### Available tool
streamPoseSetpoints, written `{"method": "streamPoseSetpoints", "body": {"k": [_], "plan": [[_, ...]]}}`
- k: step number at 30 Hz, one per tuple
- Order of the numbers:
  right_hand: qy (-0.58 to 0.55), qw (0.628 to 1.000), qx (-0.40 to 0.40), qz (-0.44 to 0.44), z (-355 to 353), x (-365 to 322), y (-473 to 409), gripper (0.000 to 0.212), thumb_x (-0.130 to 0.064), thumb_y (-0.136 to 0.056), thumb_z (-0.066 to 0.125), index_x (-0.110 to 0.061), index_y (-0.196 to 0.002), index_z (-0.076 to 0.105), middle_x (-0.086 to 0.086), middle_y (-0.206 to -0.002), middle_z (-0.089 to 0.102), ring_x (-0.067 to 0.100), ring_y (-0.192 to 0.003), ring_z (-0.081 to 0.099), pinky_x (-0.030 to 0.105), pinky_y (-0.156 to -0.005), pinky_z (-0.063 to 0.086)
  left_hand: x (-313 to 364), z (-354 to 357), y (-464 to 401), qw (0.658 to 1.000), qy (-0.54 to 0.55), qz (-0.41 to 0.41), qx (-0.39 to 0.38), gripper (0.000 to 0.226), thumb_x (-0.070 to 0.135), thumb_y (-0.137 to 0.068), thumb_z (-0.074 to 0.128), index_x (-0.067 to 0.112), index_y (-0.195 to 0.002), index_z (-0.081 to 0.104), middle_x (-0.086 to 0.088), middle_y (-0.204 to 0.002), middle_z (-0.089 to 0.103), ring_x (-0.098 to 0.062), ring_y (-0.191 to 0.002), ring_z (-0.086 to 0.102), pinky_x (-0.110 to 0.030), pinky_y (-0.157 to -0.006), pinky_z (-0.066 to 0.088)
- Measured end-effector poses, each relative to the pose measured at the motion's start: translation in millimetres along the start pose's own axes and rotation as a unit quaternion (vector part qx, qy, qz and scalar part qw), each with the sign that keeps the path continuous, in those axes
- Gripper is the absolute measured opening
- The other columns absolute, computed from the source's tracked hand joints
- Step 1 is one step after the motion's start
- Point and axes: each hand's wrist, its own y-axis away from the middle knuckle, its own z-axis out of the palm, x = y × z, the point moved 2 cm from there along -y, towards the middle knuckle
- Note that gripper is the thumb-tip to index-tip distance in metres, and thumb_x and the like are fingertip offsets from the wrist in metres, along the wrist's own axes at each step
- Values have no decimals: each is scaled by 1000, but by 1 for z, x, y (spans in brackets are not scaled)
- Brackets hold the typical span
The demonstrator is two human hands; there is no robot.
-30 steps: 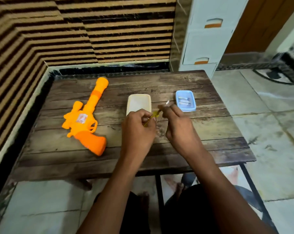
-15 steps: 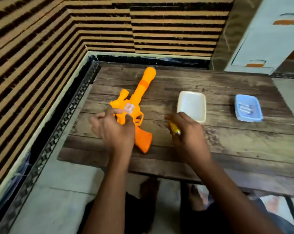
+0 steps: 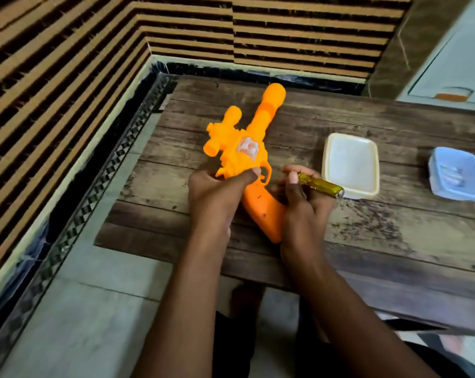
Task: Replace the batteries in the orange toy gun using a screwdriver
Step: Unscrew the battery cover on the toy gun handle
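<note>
The orange toy gun (image 3: 247,148) lies on the wooden table (image 3: 367,230), barrel pointing away, grip toward me. My left hand (image 3: 217,195) is shut around the gun's body just behind the trigger guard. My right hand (image 3: 301,203) holds a screwdriver (image 3: 321,185) with a clear yellow handle; the handle sticks out to the right, and its tip is hidden behind my fingers next to the gun's grip. A small dark screw hole shows on the grip (image 3: 263,215).
A white plastic tray (image 3: 351,165) sits just right of my right hand. A blue tray (image 3: 457,174) with batteries in it stands farther right. A striped wall runs along the left and back. The table's near edge is by my forearms.
My left hand has closed on the gun and pulled it nearer. My right hand has brought the screwdriver over to the gun's grip. The camera has moved closer.
</note>
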Motion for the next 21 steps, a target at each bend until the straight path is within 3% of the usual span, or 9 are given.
{"method": "streamPoseSetpoints", "body": {"k": [3,5,7,9,10,12,15,17,21], "plan": [[13,998,-36,-51,4,-8,-4,17,-11,-109,54,1,-112,65,2,-80,65,12,-72,62,27,-73,54,0,7,5,994,83,-29,-70,11,14,-77,85,17,-85,78,2,-90,79,-13,-82,71,-31,-78,55],[16,997,-49,-65,5,-17,-6,21,-12,-109,53,6,-108,64,-4,-76,67,6,-69,63,22,-68,52,6,11,9,978,185,-46,-81,19,3,-90,72,10,-108,76,-12,-110,77,-25,-98,71,-44,-94,56],[33,995,-62,-76,2,-25,-8,15,-5,-108,53,-1,-98,64,-12,-72,71,-1,-68,66,17,-67,52,8,12,9,965,241,-65,-85,30,-2,-97,62,-4,-126,65,-27,-119,70,-39,-102,69,-50,-98,54],[61,989,-93,-93,0,-32,-7,14,-4,-106,57,-7,-96,65,-6,-77,75,6,-72,67,24,-71,54,10,13,10,951,282,-70,-109,37,-4,-98,59,-7,-135,58,-32,-126,66,-49,-109,67,-56,-101,54],[67,986,-111,-101,0,-34,-6,10,-6,-105,60,-8,-98,66,2,-82,76,13,-75,66,30,-74,55,12,12,11,945,297,-71,-121,38,-4,-98,57,-8,-136,56,-32,-127,65,-48,-107,69,-58,-99,55],[58,984,-134,-106,-4,-35,-2,5,-8,-104,62,-10,-108,64,25,-92,73,24,-77,66,42,-74,56,17,14,13,936,314,-81,-140,36,-6,-99,53,-6,-135,55,-28,-119,66,-33,-85,76,-51,-81,64],[38,985,-135,-101,-6,-37,1,39,0,-100,67,-10,-134,49,35,-94,63,43,-78,66,55,-75,59,20,19,16,933,315,-97,-144,39,-7,-99,51,-12,-138,49,-34,-118,63,-31,-74,74,-40,-60,60],[44,984,-138,-107,-8,-39,2,65,4,-98,69,-21,-149,37,40,-91,52,57,-81,58,64,-74,56,19,21,18,938,307,-86,-137,43,-6,-98,52,-15,-139,45,-40,-121,61,-36,-81,69,-41,-60,58],[54,981,-146,-120,-10,-47,6,87,10,-97,66,-30,-160,19,37,-90,56,53,-78,60,59,-72,58,17,22,18,942,301,-81,-127,42,-7,-97,54,-11,-139,50,-36,-130,62,-43,-108,70,-46,-73,59]]}}
